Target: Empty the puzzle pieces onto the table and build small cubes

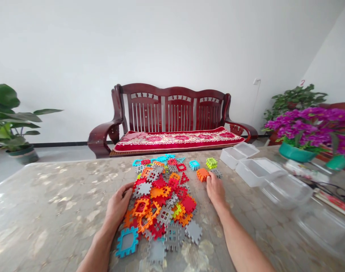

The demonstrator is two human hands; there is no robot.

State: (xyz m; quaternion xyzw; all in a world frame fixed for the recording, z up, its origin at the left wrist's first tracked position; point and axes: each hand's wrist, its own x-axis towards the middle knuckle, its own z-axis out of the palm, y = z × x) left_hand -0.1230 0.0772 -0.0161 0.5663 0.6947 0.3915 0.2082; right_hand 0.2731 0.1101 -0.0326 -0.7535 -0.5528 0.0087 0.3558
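Note:
A heap of flat toothed plastic tiles (161, 204), red, orange, grey and blue, covers the middle of a marbled table (47, 204). My left hand (118, 206) rests at the heap's left edge, fingers curled against a grey tile and an orange one. My right hand (216, 189) reaches to the far right of the heap, its fingertips touching an orange tile stack (202, 174). Beyond it stand a blue stack (194, 164) and a green stack (211, 163), with a grey tile (217, 173) beside them.
Several clear plastic boxes (254, 172) line the table's right side, with purple flowers in a green pot (305, 130) and a book behind them. A dark wooden bench with a red cushion (172, 122) stands past the table; a leafy plant (10, 121) is at far left.

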